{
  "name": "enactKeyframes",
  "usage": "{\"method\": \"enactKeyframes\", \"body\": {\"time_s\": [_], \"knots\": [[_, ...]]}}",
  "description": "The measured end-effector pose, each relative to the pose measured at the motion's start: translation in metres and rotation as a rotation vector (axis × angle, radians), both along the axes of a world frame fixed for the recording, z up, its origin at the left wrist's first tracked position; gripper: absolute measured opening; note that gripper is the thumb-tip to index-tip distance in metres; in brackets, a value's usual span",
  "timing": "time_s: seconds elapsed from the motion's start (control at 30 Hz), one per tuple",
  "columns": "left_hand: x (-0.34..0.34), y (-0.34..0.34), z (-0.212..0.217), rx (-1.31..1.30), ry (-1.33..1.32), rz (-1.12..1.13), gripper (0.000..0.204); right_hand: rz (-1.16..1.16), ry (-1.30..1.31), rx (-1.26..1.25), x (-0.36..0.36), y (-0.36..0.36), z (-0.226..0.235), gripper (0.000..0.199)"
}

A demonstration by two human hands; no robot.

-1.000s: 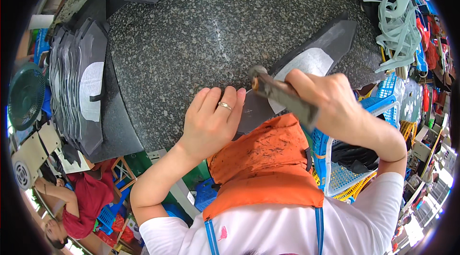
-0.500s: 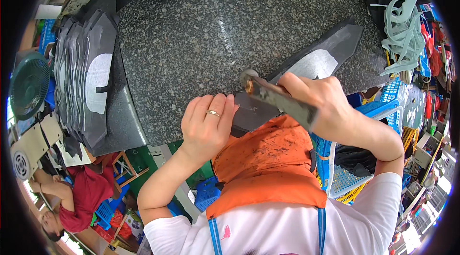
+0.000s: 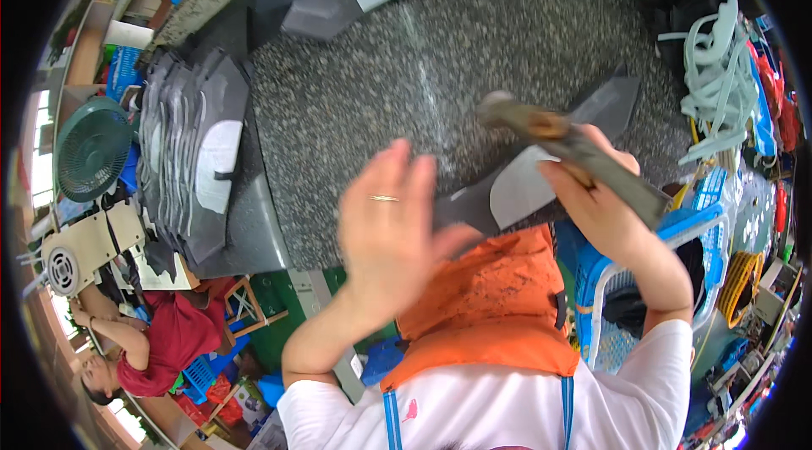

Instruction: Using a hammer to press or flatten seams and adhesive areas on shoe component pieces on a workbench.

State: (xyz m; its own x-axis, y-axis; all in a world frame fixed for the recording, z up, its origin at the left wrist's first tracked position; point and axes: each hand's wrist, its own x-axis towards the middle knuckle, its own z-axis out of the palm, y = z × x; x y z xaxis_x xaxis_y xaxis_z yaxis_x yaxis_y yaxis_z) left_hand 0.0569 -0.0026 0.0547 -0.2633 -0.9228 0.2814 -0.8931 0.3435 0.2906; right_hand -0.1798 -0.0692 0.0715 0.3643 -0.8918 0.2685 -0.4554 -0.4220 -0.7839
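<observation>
In my right hand (image 3: 596,209) is a hammer (image 3: 545,122), its blurred metal head raised over the stone slab (image 3: 355,103). Beneath it lies a flat, dark grey cut piece (image 3: 611,103) with a pale rounded patch, at the slab's near edge. My right hand covers part of this piece. My left hand (image 3: 387,230), a ring on one finger, is smeared by motion but has its fingers stretched and thumb apart. It hovers beside the piece's left end with nothing in it.
A stack of similar dark pieces (image 3: 182,154) stands at the left, and another piece (image 3: 338,6) lies at the far edge. Pale green strips (image 3: 719,78) hang at the right above a blue basket (image 3: 592,315). A person in red (image 3: 182,332) sits lower left, near a green fan (image 3: 95,150).
My left hand has come off the dark piece and opened. My right hand with the hammer has shifted slightly right. The view has tilted, so more of the far piece shows.
</observation>
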Motion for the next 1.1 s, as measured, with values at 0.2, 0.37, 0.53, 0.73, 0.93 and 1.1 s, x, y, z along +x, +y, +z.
{"method": "enactKeyframes", "body": {"time_s": [0.2, 0.37, 0.53, 0.73, 0.93, 1.1], "knots": [[-0.073, -0.082, -0.035, -0.061, 0.189, -0.201, 0.085, -0.429, -0.442, -0.057, -0.031, 0.007, -0.047, 0.013], [-0.012, -0.222, 0.01, -0.733, -0.207, 0.266, 0.069, -0.433, -0.612, 0.028, -0.027, 0.002, -0.057, 0.011], [0.027, -0.226, -0.031, -0.338, -0.138, 0.207, 0.077, -0.47, -0.366, 0.038, -0.024, -0.016, -0.06, 0.016], [0.177, -0.102, -0.03, -0.251, -0.336, 0.86, 0.068, -0.456, -0.462, 0.21, -0.019, -0.024, -0.051, 0.015], [0.159, -0.048, -0.023, -0.438, -0.255, 0.629, 0.026, -0.328, -0.241, -0.005, -0.018, -0.015, -0.063, 0.022], [0.103, -0.017, 0.002, -0.017, 0.207, 0.491, 0.015, -0.246, -0.079, 0.092, -0.01, -0.001, -0.037, 0.02]]}}
